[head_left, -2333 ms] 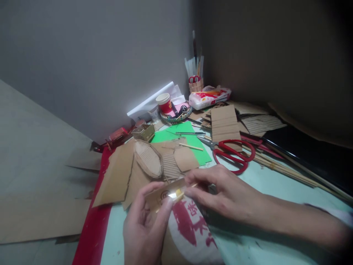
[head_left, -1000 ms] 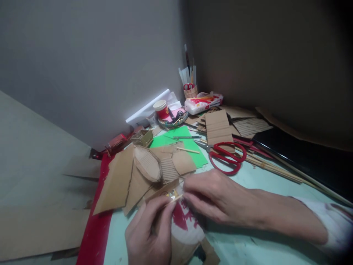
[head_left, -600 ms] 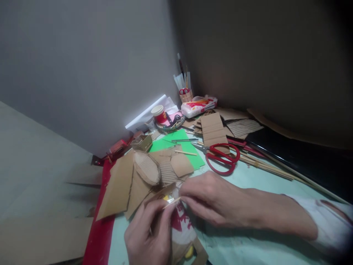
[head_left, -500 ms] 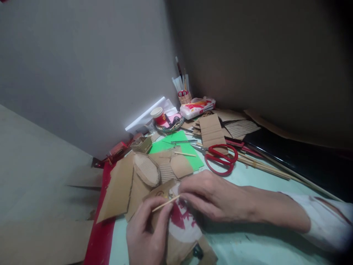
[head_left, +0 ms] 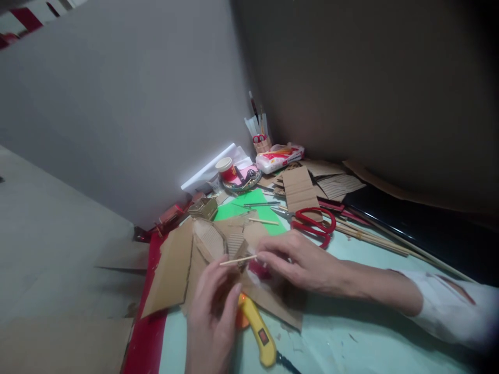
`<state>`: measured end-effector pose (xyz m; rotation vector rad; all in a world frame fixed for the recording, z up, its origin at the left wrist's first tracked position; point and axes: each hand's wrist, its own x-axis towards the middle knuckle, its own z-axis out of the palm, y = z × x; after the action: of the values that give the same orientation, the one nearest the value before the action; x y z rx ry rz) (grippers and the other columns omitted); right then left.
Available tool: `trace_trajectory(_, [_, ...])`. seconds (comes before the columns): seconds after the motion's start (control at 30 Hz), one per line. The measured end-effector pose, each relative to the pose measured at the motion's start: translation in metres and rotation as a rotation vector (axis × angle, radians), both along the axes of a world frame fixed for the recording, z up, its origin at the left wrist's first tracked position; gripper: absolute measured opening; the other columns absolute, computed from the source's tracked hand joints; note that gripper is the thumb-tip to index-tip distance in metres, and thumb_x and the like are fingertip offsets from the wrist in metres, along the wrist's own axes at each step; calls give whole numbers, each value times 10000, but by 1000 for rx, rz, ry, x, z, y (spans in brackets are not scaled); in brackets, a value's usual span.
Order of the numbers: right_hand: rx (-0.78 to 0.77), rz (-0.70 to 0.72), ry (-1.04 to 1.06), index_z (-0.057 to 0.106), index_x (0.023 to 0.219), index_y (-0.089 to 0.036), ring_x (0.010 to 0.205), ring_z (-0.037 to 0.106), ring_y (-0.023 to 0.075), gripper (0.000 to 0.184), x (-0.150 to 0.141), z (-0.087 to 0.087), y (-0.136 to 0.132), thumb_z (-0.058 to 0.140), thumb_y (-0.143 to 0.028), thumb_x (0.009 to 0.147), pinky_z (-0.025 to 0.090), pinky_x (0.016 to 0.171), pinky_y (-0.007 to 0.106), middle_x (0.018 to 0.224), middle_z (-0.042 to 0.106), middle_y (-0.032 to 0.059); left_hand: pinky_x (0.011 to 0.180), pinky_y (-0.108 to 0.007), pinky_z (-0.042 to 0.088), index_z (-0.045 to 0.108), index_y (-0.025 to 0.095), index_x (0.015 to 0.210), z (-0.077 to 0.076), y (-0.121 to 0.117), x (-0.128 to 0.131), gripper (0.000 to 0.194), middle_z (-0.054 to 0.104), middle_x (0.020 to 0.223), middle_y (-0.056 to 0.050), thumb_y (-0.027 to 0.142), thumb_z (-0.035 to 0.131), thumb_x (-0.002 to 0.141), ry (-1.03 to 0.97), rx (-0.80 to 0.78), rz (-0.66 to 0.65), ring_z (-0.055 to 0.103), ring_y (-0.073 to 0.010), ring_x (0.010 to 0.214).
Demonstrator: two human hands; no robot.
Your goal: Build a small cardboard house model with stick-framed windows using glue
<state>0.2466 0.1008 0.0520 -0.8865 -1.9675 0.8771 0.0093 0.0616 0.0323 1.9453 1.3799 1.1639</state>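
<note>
My right hand [head_left: 298,262] pinches one end of a thin wooden stick [head_left: 238,260] between thumb and fingertips. The stick's other end reaches over to the index fingertip of my left hand [head_left: 214,311]; whether they touch I cannot tell. The thumb and fingers of my left hand are apart, with no grip on anything visible. Beside its thumb lies a yellow tool [head_left: 258,330] with a switch, a lit orange spot and a black cord, probably a hot glue gun; its front is partly hidden. Under the hands is a cardboard piece [head_left: 278,304] with a red and white print, partly covered.
Large red-handled scissors [head_left: 314,214] lie beyond my right hand, near a bundle of sticks [head_left: 370,240]. Cardboard pieces [head_left: 167,270] and green paper [head_left: 249,200] spread at left and centre. A red cup [head_left: 226,171] stands behind. A black panel [head_left: 421,223] lies at right.
My left thumb and fingers have spread from the stick, which my right hand still holds. The printed cardboard has shifted away, and the yellow tool now shows.
</note>
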Motion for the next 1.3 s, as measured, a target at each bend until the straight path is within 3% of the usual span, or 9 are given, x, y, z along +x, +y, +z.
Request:
trace_trajectory(0.07, [-2, 14, 9, 586, 762, -178, 631, 530, 130, 294, 1, 1, 0, 463, -221, 1025, 390, 617, 237, 693, 591, -10, 990, -252, 563, 728, 311, 1099, 6, 1, -4, 189, 667, 1341, -39, 200, 615, 997, 23, 86, 39, 643, -180, 1271])
trace_trajectory(0.17, [19, 57, 8, 622, 790, -167, 630, 555, 129, 301, 0, 1, -2, 452, -213, 1034, 412, 621, 231, 701, 622, -1, 1030, -218, 487, 694, 286, 1153, 20, 0, -1, 259, 670, 1283, -34, 107, 628, 977, 230, 392, 103, 630, -138, 1217])
trace_trajectory(0.23, [56, 77, -4, 638, 803, -158, 627, 547, 134, 291, -1, 0, -5, 455, -198, 1026, 410, 624, 241, 701, 624, 6, 1070, -275, 435, 632, 184, 1277, 28, -1, 8, 337, 651, 1299, -103, 74, 627, 960, 422, 593, 81, 592, -182, 1229])
trace_trajectory(0.3, [106, 86, -20, 658, 831, -149, 655, 542, 150, 266, -3, -2, -8, 463, -185, 1008, 409, 641, 260, 737, 641, 29, 1048, -380, 430, 559, 74, 1354, 31, -1, 20, 406, 654, 1249, -166, 44, 599, 951, 579, 668, -22, 571, -249, 1180])
trace_trajectory(0.43, [165, 71, -40, 677, 917, -153, 710, 558, 167, 241, -5, -7, -9, 450, -163, 996, 420, 668, 268, 819, 680, 54, 772, -399, 454, 586, 113, 1199, 25, 6, 34, 269, 633, 889, -90, 24, 490, 965, 757, 621, -144, 529, -244, 830])
trace_trajectory(0.53, [169, 37, -67, 639, 870, -175, 675, 530, 151, 246, -3, -10, -7, 444, -186, 1020, 409, 660, 259, 778, 649, 22, 661, -365, 444, 576, 163, 1105, 21, 15, 32, 210, 593, 817, -58, 46, 501, 948, 803, 625, -173, 521, -244, 755])
trace_trajectory(0.87, [148, -12, -301, 575, 850, -188, 664, 465, 163, 218, -5, -10, -6, 427, -216, 1008, 333, 630, 297, 798, 646, 44, 638, -362, 392, 491, 231, 874, 6, 18, 35, 208, 493, 733, -19, 36, 515, 943, 816, 602, -90, 483, -235, 694])
trace_trajectory(1.13, [208, -45, -414, 598, 950, -181, 645, 507, 179, 180, -7, -11, -11, 425, -208, 992, 311, 604, 314, 823, 690, 65, 642, -343, 418, 452, 259, 865, 1, 19, 35, 214, 534, 711, -26, 70, 514, 944, 815, 639, -43, 547, -241, 674])
trace_trajectory(1.3, [194, -64, -436, 568, 875, -193, 638, 575, 175, 57, -14, -7, -17, 519, -189, 905, 322, 563, 293, 798, 707, 52, 549, -317, 402, 479, 279, 910, 0, 13, 36, 233, 605, 673, -1, 46, 464, 906, 862, 641, 22, 629, -211, 563])
